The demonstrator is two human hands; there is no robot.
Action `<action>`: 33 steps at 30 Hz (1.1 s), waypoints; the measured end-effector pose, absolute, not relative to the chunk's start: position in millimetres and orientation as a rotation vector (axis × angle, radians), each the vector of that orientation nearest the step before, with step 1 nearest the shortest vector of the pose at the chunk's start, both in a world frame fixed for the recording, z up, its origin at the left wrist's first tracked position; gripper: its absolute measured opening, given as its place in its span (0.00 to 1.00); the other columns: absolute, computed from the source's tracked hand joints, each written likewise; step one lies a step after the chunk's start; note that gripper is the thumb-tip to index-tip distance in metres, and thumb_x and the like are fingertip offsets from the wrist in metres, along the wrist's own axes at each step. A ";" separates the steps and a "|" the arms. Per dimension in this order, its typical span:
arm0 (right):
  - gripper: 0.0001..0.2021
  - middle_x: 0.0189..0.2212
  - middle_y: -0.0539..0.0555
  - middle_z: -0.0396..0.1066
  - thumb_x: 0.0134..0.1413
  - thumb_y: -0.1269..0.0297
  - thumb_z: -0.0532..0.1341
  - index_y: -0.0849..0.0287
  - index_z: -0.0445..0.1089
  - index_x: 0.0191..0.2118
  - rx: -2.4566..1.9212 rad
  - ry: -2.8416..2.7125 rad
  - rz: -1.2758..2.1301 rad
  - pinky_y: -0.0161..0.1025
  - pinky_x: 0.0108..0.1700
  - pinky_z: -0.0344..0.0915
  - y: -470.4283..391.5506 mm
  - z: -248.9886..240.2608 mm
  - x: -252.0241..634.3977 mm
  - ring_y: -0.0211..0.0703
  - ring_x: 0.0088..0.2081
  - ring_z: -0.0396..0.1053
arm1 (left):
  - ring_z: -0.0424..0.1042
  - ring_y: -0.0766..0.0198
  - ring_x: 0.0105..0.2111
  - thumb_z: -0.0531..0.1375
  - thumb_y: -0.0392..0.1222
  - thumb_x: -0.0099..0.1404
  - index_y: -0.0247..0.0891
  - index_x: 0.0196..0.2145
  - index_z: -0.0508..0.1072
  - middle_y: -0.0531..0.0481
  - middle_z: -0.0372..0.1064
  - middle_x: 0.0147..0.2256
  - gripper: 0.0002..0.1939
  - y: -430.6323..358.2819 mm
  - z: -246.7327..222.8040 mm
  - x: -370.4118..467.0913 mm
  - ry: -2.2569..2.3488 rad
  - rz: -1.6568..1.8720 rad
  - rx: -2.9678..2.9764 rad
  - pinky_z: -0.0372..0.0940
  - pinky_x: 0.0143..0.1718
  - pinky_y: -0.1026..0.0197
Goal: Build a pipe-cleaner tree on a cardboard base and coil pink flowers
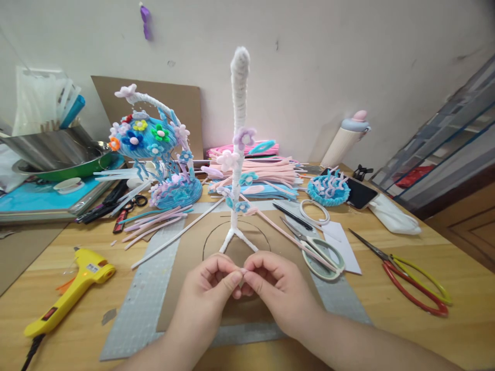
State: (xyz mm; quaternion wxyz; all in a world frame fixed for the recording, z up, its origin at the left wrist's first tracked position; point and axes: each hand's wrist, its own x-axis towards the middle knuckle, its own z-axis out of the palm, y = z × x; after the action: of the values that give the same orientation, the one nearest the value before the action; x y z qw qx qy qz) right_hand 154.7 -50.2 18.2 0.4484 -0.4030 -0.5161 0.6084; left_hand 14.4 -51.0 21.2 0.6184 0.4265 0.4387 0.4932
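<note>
In front of me my left hand (207,288) and my right hand (280,291) meet, each pinched closed at the fingertips. A tiny pale pink bit (243,271) shows between them; it is mostly hidden, too small to name. Just beyond the hands stands a white, pipe-cleaner-wrapped stem (239,98) with a forked base. Along it sit a purple flower (244,137), a pink flower (228,161) and blue flowers (248,179). Under the hands lies a cardboard sheet (181,288) with a circle drawn on it.
Left are a yellow glue gun (69,291) and a pipe-cleaner flower lamp (145,136). Pipe-cleaner bundles (266,172) lie behind the stem. On the right are green-handled scissors (323,257), red-and-yellow scissors (410,283), a blue fuzzy disc (328,194), a phone (359,192) and a bottle (344,139).
</note>
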 end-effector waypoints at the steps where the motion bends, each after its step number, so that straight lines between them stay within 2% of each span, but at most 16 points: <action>1: 0.08 0.23 0.48 0.70 0.53 0.61 0.61 0.59 0.65 0.29 -0.989 -1.273 1.514 0.34 0.33 0.68 -50.2 17.3 154.2 0.37 0.28 0.70 | 0.63 0.69 0.22 0.66 0.43 0.53 0.35 0.21 0.69 0.56 0.62 0.20 0.11 -51.0 21.1 14.6 1.020 1.136 0.981 0.60 0.26 0.66; 5: 0.07 0.27 0.50 0.71 0.57 0.60 0.58 0.58 0.64 0.35 -0.913 -1.314 1.551 0.36 0.37 0.68 -49.0 12.2 154.8 0.38 0.31 0.70 | 0.62 0.70 0.22 0.66 0.44 0.53 0.35 0.21 0.70 0.55 0.62 0.20 0.11 -50.6 20.8 14.3 1.061 1.145 0.966 0.60 0.26 0.66; 7: 0.07 0.29 0.50 0.71 0.58 0.60 0.57 0.58 0.65 0.36 -0.944 -1.463 1.467 0.36 0.36 0.66 -47.9 10.6 157.4 0.38 0.32 0.70 | 0.61 0.70 0.23 0.66 0.44 0.53 0.35 0.21 0.71 0.55 0.62 0.23 0.11 -50.1 20.4 13.4 1.059 1.150 0.959 0.58 0.24 0.68; 11: 0.12 0.25 0.49 0.67 0.61 0.62 0.54 0.59 0.67 0.28 -1.001 -1.824 1.071 0.33 0.33 0.59 -46.7 12.2 163.4 0.35 0.29 0.65 | 0.59 0.72 0.24 0.65 0.44 0.54 0.35 0.22 0.73 0.55 0.59 0.27 0.10 -50.1 19.7 12.5 0.981 1.137 0.978 0.55 0.23 0.70; 14: 0.16 0.20 0.47 0.61 0.61 0.63 0.53 0.59 0.64 0.23 -0.980 -1.855 0.963 0.31 0.29 0.55 -46.8 14.7 164.7 0.33 0.25 0.60 | 0.61 0.71 0.25 0.66 0.44 0.53 0.36 0.21 0.73 0.55 0.59 0.27 0.10 -51.3 18.8 12.2 0.921 1.113 0.950 0.57 0.27 0.69; 17: 0.16 0.20 0.46 0.60 0.61 0.61 0.54 0.59 0.62 0.22 -1.035 -1.830 1.011 0.31 0.28 0.55 -46.4 15.3 164.3 0.33 0.24 0.59 | 0.62 0.68 0.28 0.66 0.45 0.52 0.35 0.21 0.73 0.53 0.60 0.27 0.11 -51.5 17.4 10.8 0.969 1.119 0.934 0.58 0.28 0.68; 21: 0.10 0.26 0.49 0.65 0.60 0.61 0.54 0.59 0.66 0.31 -1.020 -1.836 1.148 0.31 0.30 0.58 -45.2 15.2 166.0 0.35 0.29 0.63 | 0.61 0.70 0.26 0.66 0.45 0.52 0.35 0.22 0.74 0.53 0.60 0.27 0.11 -49.8 16.0 9.3 1.021 1.100 0.928 0.55 0.25 0.69; 27: 0.15 0.21 0.47 0.61 0.61 0.64 0.52 0.60 0.62 0.23 -0.978 -1.905 0.936 0.31 0.29 0.56 -45.3 13.0 167.2 0.33 0.25 0.60 | 0.55 0.76 0.20 0.69 0.46 0.48 0.34 0.20 0.70 0.55 0.60 0.29 0.14 -52.3 14.4 12.0 1.008 1.091 0.864 0.49 0.19 0.70; 30: 0.15 0.21 0.48 0.63 0.62 0.62 0.52 0.60 0.64 0.25 -1.002 -1.841 1.065 0.31 0.31 0.58 -44.9 11.3 164.4 0.34 0.26 0.62 | 0.55 0.78 0.17 0.68 0.46 0.49 0.34 0.21 0.69 0.55 0.62 0.31 0.15 -52.2 12.8 13.9 1.007 1.081 0.791 0.49 0.17 0.70; 33: 0.15 0.22 0.49 0.65 0.62 0.59 0.51 0.60 0.65 0.28 -0.976 -1.700 1.302 0.32 0.29 0.62 -44.3 9.7 161.1 0.35 0.25 0.64 | 0.57 0.76 0.15 0.68 0.45 0.51 0.34 0.20 0.69 0.57 0.62 0.22 0.14 -51.3 14.6 17.1 0.929 1.090 0.724 0.51 0.17 0.71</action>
State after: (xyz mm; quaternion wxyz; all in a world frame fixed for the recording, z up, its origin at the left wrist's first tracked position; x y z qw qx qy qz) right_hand 161.1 -44.3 9.7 0.3841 -0.3828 -0.6672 0.5107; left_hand 17.1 -51.3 14.6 0.6951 0.3244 0.4160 0.4884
